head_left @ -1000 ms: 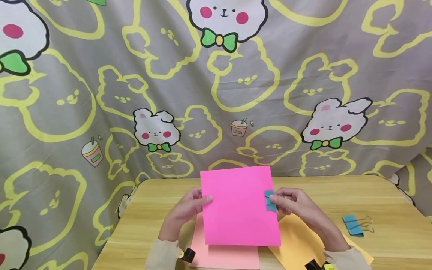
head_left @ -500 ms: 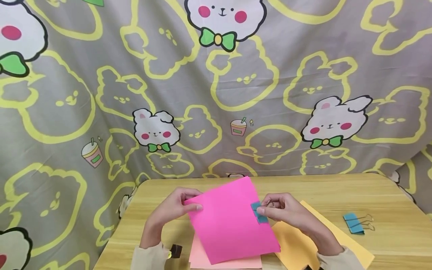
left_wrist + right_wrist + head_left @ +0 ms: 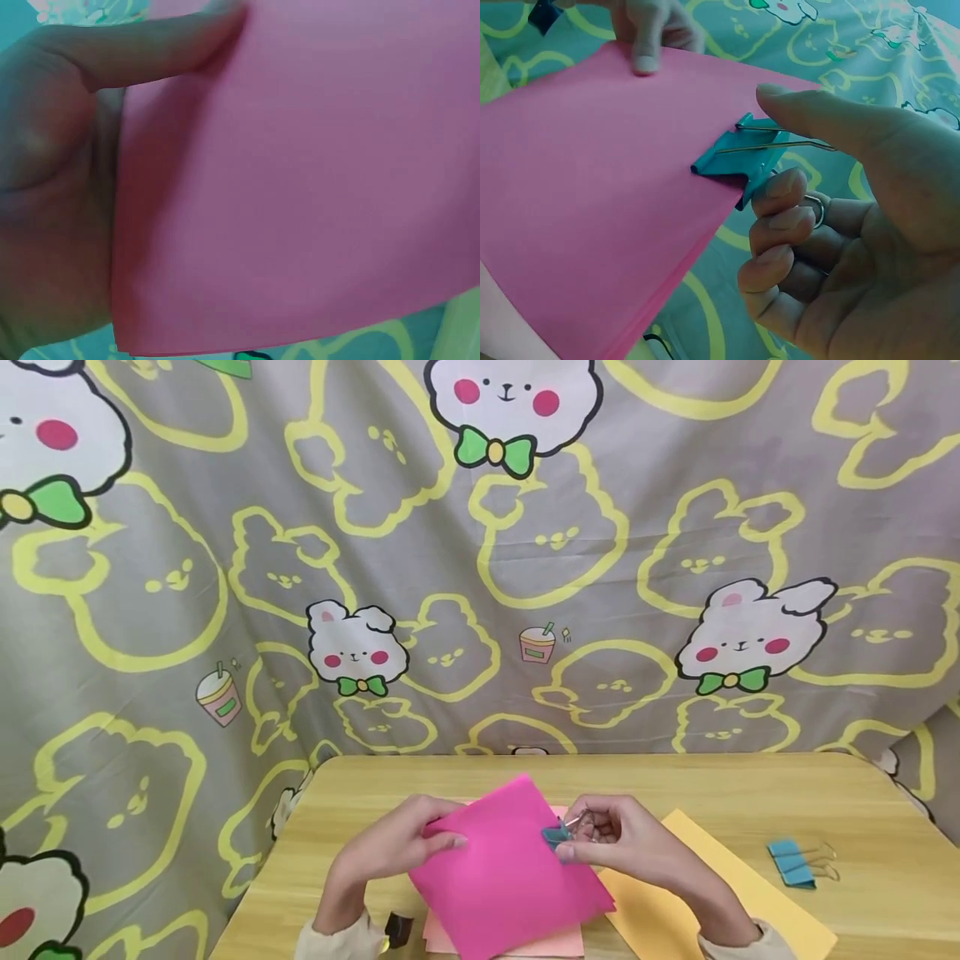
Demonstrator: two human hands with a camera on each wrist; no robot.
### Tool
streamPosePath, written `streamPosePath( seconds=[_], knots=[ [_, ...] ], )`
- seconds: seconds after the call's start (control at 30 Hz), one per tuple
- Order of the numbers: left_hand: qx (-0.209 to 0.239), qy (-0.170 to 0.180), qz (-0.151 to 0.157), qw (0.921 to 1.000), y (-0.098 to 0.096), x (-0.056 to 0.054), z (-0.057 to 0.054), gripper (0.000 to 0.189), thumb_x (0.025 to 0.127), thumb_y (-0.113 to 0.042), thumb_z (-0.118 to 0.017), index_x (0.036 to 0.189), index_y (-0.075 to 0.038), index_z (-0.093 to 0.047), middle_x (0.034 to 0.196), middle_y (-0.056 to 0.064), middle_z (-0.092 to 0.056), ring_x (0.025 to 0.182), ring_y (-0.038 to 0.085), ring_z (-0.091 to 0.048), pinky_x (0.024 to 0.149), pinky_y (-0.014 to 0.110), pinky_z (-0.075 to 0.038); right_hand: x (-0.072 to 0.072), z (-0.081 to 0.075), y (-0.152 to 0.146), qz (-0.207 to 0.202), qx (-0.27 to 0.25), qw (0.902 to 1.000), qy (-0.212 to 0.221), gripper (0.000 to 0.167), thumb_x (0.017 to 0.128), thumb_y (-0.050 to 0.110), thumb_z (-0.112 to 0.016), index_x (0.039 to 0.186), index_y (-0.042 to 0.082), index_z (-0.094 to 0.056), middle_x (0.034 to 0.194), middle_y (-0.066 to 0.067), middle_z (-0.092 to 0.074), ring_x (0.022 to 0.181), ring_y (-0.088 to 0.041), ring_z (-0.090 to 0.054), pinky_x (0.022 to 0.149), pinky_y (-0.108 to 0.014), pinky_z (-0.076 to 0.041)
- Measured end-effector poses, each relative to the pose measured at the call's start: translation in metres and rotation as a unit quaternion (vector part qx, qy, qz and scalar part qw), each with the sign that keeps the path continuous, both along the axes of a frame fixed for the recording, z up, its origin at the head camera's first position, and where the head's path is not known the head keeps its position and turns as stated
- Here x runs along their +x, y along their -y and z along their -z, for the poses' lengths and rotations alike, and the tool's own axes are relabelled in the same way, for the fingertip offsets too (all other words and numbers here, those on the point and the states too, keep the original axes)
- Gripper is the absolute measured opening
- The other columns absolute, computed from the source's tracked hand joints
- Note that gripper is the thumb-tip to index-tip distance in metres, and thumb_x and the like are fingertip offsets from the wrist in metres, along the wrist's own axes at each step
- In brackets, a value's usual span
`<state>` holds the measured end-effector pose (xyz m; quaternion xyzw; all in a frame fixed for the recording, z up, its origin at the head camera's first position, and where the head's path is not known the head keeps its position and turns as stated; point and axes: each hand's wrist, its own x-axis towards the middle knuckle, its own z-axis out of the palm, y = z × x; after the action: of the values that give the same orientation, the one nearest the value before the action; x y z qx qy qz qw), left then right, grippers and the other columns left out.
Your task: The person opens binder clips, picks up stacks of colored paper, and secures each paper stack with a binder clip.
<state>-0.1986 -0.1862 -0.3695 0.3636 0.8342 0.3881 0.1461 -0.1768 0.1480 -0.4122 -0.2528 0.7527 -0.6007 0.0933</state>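
Observation:
Bright pink paper, a stack of sheets turned cornerwise, is held tilted in the head view. My left hand pinches its left side, thumb on the front and fingers behind. In the left wrist view the thumb lies across the pink face. A teal binder clip sits at the paper's right edge with its wire handles pointing away from the sheets. My right hand grips this clip, its thumb by the upper handle and curled fingers below. Some fingers of the left hand are hidden behind the paper.
Light pink paper lies beneath the bright pink stack. Orange-yellow paper is spread under the right forearm. A second teal binder clip rests on the wooden table at the right. Patterned fabric hangs behind the table.
The pink paper has come lower and rotated from nearly upright to cornerwise. Both hands moved with it, and the right hand's clip has shifted left and down and now stands more angled.

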Motion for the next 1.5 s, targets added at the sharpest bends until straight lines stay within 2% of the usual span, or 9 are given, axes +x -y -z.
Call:
streamPosePath(
  seconds=[0.23, 0.43, 0.6, 0.7, 0.83, 0.97, 1.13, 1.3, 1.5],
  knots=[
    [0.033, -0.066, -0.041, 0.9964, 0.012, -0.010, 0.010, 0.013, 0.101, -0.012, -0.065, 0.109, -0.019, -0.074, 0.088, -0.006, -0.067, 0.076, 0.007, -0.056, 0.072, 0.027, -0.052, -0.006, -0.001, 0.004, 0.015, 0.002, 0.9990, -0.043, 0.052, 0.096, 0.017, -0.074, 0.143, 0.010, -0.053, 0.097, -0.009, -0.068, 0.089, -0.019, -0.066, 0.076, -0.029, -0.054],
    [0.062, -0.100, -0.130, 0.9846, 0.042, -0.019, 0.016, 0.014, 0.100, -0.008, -0.066, 0.111, -0.009, -0.075, 0.085, -0.001, -0.067, 0.071, 0.010, -0.057, 0.065, 0.027, -0.051, -0.019, 0.012, -0.003, 0.091, 0.042, 0.9921, -0.076, 0.041, 0.098, 0.021, -0.072, 0.135, 0.008, -0.060, 0.097, -0.004, -0.068, 0.088, -0.015, -0.065, 0.070, -0.030, -0.053],
    [0.073, -0.078, -0.205, 0.9729, 0.071, -0.032, 0.028, 0.011, 0.100, -0.006, -0.065, 0.108, -0.004, -0.072, 0.081, 0.004, -0.062, 0.070, 0.014, -0.057, 0.062, 0.030, -0.051, -0.030, 0.033, -0.010, 0.220, 0.149, 0.9539, -0.140, 0.030, 0.095, 0.020, -0.076, 0.120, 0.006, -0.068, 0.093, 0.003, -0.067, 0.085, -0.015, -0.063, 0.069, -0.033, -0.051],
    [0.079, -0.058, -0.251, 0.9631, 0.089, -0.038, 0.036, 0.014, 0.100, -0.005, -0.065, 0.112, -0.001, -0.071, 0.086, 0.008, -0.065, 0.073, 0.019, -0.061, 0.064, 0.032, -0.053, -0.035, 0.045, -0.014, 0.261, 0.210, 0.9317, -0.140, 0.030, 0.094, 0.018, -0.077, 0.118, 0.003, -0.069, 0.096, -0.003, -0.066, 0.086, -0.021, -0.063, 0.070, -0.038, -0.051],
    [0.075, -0.014, -0.318, 0.9449, 0.109, -0.042, 0.044, 0.022, 0.101, -0.005, -0.064, 0.121, 0.004, -0.067, 0.092, 0.014, -0.066, 0.077, 0.023, -0.063, 0.067, 0.035, -0.054, -0.040, 0.058, -0.019, 0.258, 0.259, 0.9251, -0.105, 0.038, 0.096, 0.022, -0.074, 0.122, -0.004, -0.066, 0.100, -0.013, -0.066, 0.086, -0.026, -0.064, 0.069, -0.043, -0.054],
    [0.050, 0.010, -0.370, 0.9276, 0.127, -0.044, 0.056, 0.030, 0.102, -0.005, -0.062, 0.127, 0.010, -0.061, 0.098, 0.019, -0.067, 0.083, 0.025, -0.063, 0.073, 0.037, -0.053, -0.044, 0.069, -0.021, 0.250, 0.282, 0.9228, -0.080, 0.041, 0.098, 0.026, -0.071, 0.123, -0.007, -0.065, 0.089, -0.008, -0.065, 0.073, -0.020, -0.060, 0.060, -0.037, -0.050],
    [-0.003, 0.012, -0.422, 0.9066, 0.142, -0.049, 0.071, 0.037, 0.102, -0.006, -0.061, 0.132, 0.015, -0.057, 0.111, 0.027, -0.067, 0.094, 0.031, -0.064, 0.082, 0.046, -0.053, -0.044, 0.075, -0.020, 0.256, 0.298, 0.9158, -0.084, 0.025, 0.100, 0.021, -0.068, 0.109, -0.002, -0.069, 0.079, -0.003, -0.060, 0.062, -0.016, -0.050, 0.053, -0.033, -0.042],
    [-0.030, -0.008, -0.442, 0.8964, 0.152, -0.055, 0.080, 0.035, 0.100, -0.003, -0.062, 0.127, 0.019, -0.058, 0.112, 0.032, -0.067, 0.098, 0.035, -0.063, 0.084, 0.048, -0.052, -0.045, 0.078, -0.024, 0.264, 0.302, 0.9113, -0.093, 0.013, 0.098, 0.014, -0.069, 0.098, 0.002, -0.070, 0.081, -0.004, -0.064, 0.065, -0.016, -0.053, 0.055, -0.034, -0.044],
    [-0.054, -0.010, -0.440, 0.8962, 0.161, -0.057, 0.088, 0.038, 0.094, 0.000, -0.064, 0.123, 0.024, -0.057, 0.111, 0.035, -0.066, 0.099, 0.040, -0.063, 0.085, 0.051, -0.053, -0.046, 0.082, -0.032, 0.266, 0.273, 0.9206, -0.086, 0.014, 0.096, 0.015, -0.072, 0.088, 0.005, -0.067, 0.077, -0.001, -0.060, 0.066, -0.016, -0.049, 0.057, -0.032, -0.041]
  ],
)
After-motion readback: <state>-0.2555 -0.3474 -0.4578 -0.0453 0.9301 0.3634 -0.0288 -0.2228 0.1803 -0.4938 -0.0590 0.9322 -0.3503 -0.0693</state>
